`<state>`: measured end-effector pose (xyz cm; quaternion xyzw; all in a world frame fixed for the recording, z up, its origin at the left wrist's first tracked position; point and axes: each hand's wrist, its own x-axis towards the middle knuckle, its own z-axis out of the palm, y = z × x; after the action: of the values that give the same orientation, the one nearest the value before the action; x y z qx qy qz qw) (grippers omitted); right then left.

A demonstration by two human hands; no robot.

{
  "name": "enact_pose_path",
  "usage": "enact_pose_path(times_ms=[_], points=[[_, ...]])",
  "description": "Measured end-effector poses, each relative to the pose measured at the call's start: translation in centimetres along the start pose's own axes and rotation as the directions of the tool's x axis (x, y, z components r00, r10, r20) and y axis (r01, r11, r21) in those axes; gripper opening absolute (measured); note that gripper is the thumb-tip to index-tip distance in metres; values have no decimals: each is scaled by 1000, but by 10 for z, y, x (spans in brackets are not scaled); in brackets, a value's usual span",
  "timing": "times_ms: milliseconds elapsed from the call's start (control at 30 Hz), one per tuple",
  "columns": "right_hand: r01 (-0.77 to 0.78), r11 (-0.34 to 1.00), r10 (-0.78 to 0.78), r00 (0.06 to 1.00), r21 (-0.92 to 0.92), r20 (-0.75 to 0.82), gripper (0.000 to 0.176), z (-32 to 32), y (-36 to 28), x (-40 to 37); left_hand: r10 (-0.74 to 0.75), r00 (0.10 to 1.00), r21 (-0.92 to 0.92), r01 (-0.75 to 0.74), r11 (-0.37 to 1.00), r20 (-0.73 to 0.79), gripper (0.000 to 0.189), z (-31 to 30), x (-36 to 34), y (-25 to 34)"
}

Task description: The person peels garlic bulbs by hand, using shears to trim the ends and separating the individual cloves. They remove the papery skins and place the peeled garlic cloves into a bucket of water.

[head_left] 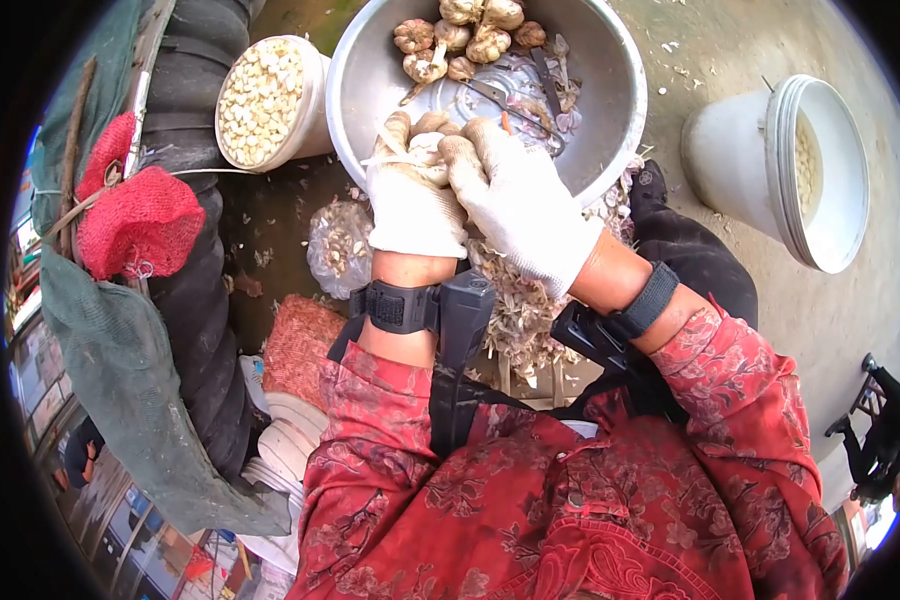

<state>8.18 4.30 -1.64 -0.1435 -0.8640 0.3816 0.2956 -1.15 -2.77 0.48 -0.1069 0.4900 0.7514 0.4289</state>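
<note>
Both hands wear white knit gloves and meet over the near rim of a wide metal basin (342,95). My left hand (415,205) is closed around a pale garlic bulb (428,150), partly hidden by the fingers. My right hand (520,195) presses its bent thumb and fingers against the same garlic from the right. Inside the basin, several whole garlic bulbs (487,43) lie at the far side. A knife (490,92) with a dark blade and loose purplish skins (568,95) rest on the basin's bottom.
A white bucket (318,115) full of peeled cloves stands left of the basin. At the right, another white bucket (725,150) leans with cloves inside. Garlic skins (520,320) pile below my hands. A clear bag (340,245) and red mesh sack (300,345) lie at left.
</note>
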Motion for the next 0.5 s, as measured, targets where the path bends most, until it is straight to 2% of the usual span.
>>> enact_pose_path(times_ms=[33, 67, 100, 133, 167, 200, 233, 267, 333, 367, 433, 467, 500], points=[[3, 1000, -3, 1000, 1, 1, 21, 0, 0, 1, 3, 1000, -2, -3, 1000, -1, 35, 1, -3, 3], [-181, 960, 168, 983, 213, 77, 25, -1, 1, 3, -23, 1000, 117, 23, 993, -2, 36, 2, -6, 6], [-364, 843, 314, 931, 396, 187, 30, -4, 2, 6, -49, 999, 233, 49, 971, -6, 36, 2, -7, 8], [-362, 844, 310, 932, 397, 189, 30, -12, -3, 12, -46, 999, 231, 46, 972, -7, 36, -1, -5, 6], [-623, 618, 512, 782, 480, 355, 36, -22, -9, 19, -1, 999, 199, -6, 980, 36, 36, -6, -2, 3], [-812, 317, 627, 567, 490, 534, 41, -27, -13, 22, 47, 996, 166, -59, 984, 75, 37, -8, -1, 3], [-794, 242, 606, 572, 557, 552, 44, -24, -6, 18, -118, 986, 21, 116, 993, 114, 33, -7, -1, 13], [-794, 245, 604, 574, 557, 553, 44, -24, -4, 21, -115, 987, 20, 113, 993, 114, 33, -8, 0, 10], [-795, 281, 594, 584, 537, 553, 41, -25, -2, 24, 172, 968, 316, -222, 922, 181, 29, -12, 3, -4], [-830, 314, 582, 552, 460, 597, 46, -28, -2, 25, 171, 969, 316, -221, 922, 180, 29, -15, 4, -5], [-837, 353, 599, 546, 419, 586, 45, -26, -6, 26, 60, 981, 145, -87, 986, 184, 34, -15, 5, -3], [-841, 390, 617, 540, 374, 572, 44, -25, -8, 26, 57, 981, 145, -85, 986, 185, 34, -11, 4, -6], [-851, 316, 621, 519, 418, 588, 42, -26, -11, 28, 62, 992, 178, -81, 981, 113, 36, -1, -2, -7]])
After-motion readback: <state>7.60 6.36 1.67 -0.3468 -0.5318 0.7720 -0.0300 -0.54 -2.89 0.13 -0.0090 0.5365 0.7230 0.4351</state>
